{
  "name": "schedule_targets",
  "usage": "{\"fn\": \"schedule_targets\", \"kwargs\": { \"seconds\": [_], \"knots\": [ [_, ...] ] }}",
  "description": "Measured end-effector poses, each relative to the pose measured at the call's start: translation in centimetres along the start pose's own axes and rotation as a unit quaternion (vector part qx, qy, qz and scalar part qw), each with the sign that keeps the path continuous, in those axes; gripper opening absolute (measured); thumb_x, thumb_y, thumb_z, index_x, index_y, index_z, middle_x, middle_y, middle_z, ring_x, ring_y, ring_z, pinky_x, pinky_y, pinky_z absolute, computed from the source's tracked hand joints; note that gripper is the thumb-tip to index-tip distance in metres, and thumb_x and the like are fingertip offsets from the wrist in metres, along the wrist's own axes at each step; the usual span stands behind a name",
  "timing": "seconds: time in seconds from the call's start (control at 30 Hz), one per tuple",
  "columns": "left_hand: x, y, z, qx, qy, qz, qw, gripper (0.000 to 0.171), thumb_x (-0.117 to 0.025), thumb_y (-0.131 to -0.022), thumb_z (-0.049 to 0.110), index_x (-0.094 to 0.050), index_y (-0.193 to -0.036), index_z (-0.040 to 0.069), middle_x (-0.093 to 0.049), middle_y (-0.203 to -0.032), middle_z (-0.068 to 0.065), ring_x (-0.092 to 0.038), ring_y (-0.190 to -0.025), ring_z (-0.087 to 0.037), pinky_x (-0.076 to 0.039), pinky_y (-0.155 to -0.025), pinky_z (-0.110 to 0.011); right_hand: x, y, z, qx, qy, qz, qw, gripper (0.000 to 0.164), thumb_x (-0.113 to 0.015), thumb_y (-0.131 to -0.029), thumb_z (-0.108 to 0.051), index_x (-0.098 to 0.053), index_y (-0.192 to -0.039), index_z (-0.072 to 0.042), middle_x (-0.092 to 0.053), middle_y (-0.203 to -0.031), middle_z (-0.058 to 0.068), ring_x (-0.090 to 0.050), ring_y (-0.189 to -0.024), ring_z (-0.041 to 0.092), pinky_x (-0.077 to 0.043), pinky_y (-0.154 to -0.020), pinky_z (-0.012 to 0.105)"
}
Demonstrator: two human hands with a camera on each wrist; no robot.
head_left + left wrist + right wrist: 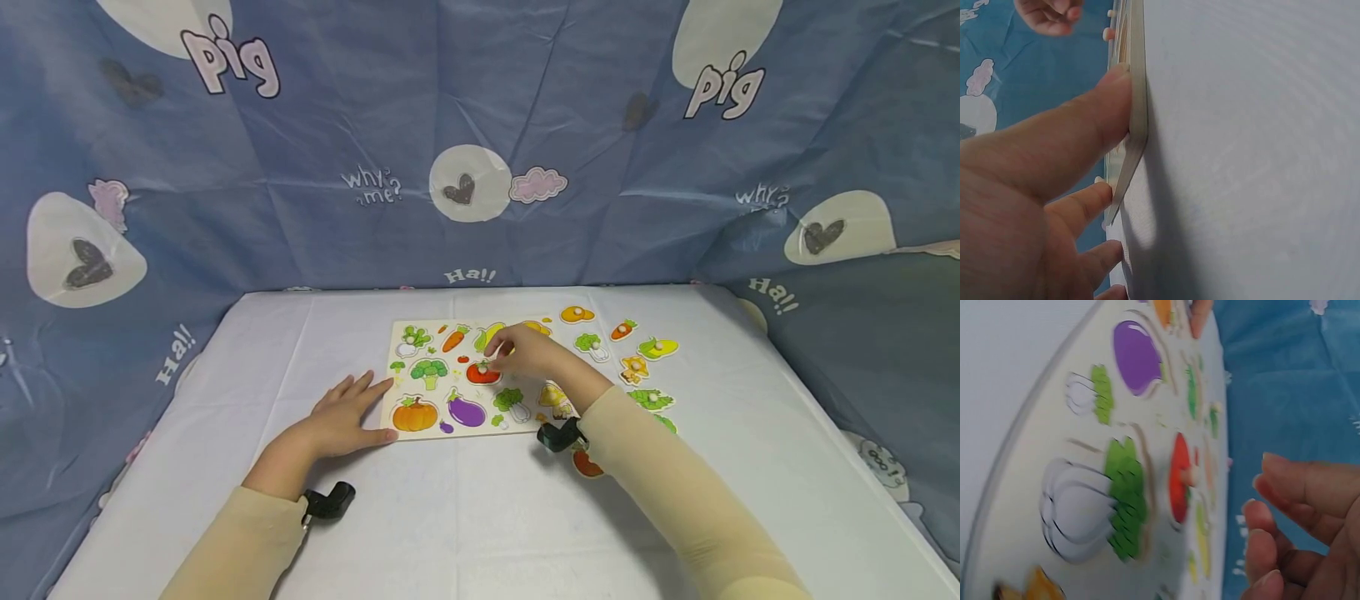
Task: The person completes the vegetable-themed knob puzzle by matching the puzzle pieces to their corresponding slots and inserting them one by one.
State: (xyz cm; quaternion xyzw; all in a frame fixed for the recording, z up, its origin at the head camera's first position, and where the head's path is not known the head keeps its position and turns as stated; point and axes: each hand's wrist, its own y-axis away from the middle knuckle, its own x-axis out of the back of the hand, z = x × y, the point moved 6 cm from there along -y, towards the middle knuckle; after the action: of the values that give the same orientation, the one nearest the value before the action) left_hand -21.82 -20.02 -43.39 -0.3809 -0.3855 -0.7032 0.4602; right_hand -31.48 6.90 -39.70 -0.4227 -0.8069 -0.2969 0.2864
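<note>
Bare fingertips beside a tomato with a handle

From where I'm standing, the right hand (536,354) holds nothing: the thumb and forefinger stand close, with a narrow gap, and the right wrist view shows them clear of the knob (1190,477). That knob rises from the tomato piece (480,377), which lies mid-board; whether it sits flush, I can't tell.

Take that piece as the hub of a dial, twelve toward the curtain (360,233). The hand hovers just off it at two o'clock.

I'd judge the tomato light, stiff and thin, its painted face perhaps slick, and hardly fragile. The knob is the place to pinch; the flat rim would offer fingertips little.

Farther out, around eight o'clock, the left hand (341,421) spreads its fingers and thumb along the edge of the board (476,432), which looks rigid and possibly prone to sliding on the smooth cloth (420,517).

Beyond, a corn piece (660,348) lies near three o'clock, and a red piece (587,463) around four, partly hidden by the sleeve (660,475).
</note>
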Motion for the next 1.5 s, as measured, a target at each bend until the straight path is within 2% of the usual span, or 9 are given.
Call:
{"fn": "schedule_targets", "kwargs": {
  "seconds": [0.2,0.47,0.63,0.87,1.1,1.3,1.5],
  "knots": [
    [0.0,0.0,-0.1,0.002,0.001,0.000,1.0000,0.091,-0.072,-0.084,0.057,-0.037,-0.155,0.011,-0.022,-0.161,-0.027,-0.012,-0.146,-0.055,-0.010,-0.114,-0.071,1.6,1.5,0.0,0.030,0.011,-0.018,0.999,0.017,-0.072,-0.093,-0.017,-0.071,-0.109,-0.012,-0.063,-0.102,0.006,-0.060,-0.089,0.021,-0.052,-0.077,0.033],
    [0.0,0.1,0.0,0.003,0.002,0.000,1.0000,0.091,-0.072,-0.084,0.057,-0.037,-0.155,0.011,-0.021,-0.161,-0.027,-0.012,-0.146,-0.055,-0.010,-0.114,-0.071,3.2,3.9,0.5,0.040,0.009,-0.031,0.999,0.021,-0.071,-0.094,-0.016,-0.070,-0.113,-0.006,-0.063,-0.095,0.005,-0.058,-0.083,0.021,-0.049,-0.075,0.032],
    [-0.1,0.1,-0.1,0.004,0.002,-0.002,1.0000,0.092,-0.072,-0.084,0.057,-0.037,-0.155,0.011,-0.021,-0.161,-0.027,-0.012,-0.146,-0.055,-0.010,-0.113,-0.072,3.7,5.2,1.0,0.062,0.010,-0.041,0.997,0.017,-0.070,-0.095,-0.013,-0.069,-0.110,-0.004,-0.063,-0.094,0.003,-0.057,-0.086,0.021,-0.049,-0.078,0.033],
    [-0.2,0.2,0.0,0.003,0.004,-0.003,1.0000,0.092,-0.072,-0.084,0.058,-0.037,-0.155,0.011,-0.021,-0.161,-0.027,-0.012,-0.145,-0.056,-0.010,-0.113,-0.072,4.1,7.3,2.4,0.086,0.000,-0.076,0.993,0.014,-0.069,-0.095,-0.009,-0.070,-0.108,-0.004,-0.063,-0.093,0.002,-0.059,-0.085,0.023,-0.052,-0.078,0.034],
    [-0.1,0.2,0.0,0.003,0.000,0.001,1.0000,0.092,-0.072,-0.084,0.057,-0.037,-0.155,0.010,-0.022,-0.161,-0.028,-0.013,-0.145,-0.056,-0.011,-0.113,-0.073,4.7,9.1,3.5,0.116,0.021,-0.087,0.989,0.014,-0.070,-0.094,-0.008,-0.071,-0.108,-0.006,-0.066,-0.095,-0.001,-0.060,-0.088,0.018,-0.054,-0.077,0.032],
    [-0.2,0.2,-0.1,0.004,-0.002,0.001,1.0000,0.092,-0.072,-0.084,0.057,-0.037,-0.155,0.011,-0.022,-0.161,-0.027,-0.013,-0.145,-0.056,-0.011,-0.113,-0.073,4.7,10.4,4.5,0.106,0.024,-0.101,0.989,0.012,-0.071,-0.093,-0.008,-0.071,-0.105,-0.008,-0.070,-0.099,0.002,-0.059,-0.091,0.021,-0.053,-0.080,0.033],
    [-0.1,0.1,0.0,0.005,0.000,-0.001,1.0000,0.092,-0.071,-0.084,0.058,-0.037,-0.155,0.011,-0.021,-0.161,-0.027,-0.012,-0.145,-0.056,-0.010,-0.113,-0.072,4.6,11.5,5.9,0.088,0.022,-0.104,0.990,0.011,-0.072,-0.092,-0.011,-0.071,-0.103,-0.010,-0.069,-0.096,-0.003,-0.059,-0.091,0.023,-0.052,-0.079,0.034]
  ]
}}
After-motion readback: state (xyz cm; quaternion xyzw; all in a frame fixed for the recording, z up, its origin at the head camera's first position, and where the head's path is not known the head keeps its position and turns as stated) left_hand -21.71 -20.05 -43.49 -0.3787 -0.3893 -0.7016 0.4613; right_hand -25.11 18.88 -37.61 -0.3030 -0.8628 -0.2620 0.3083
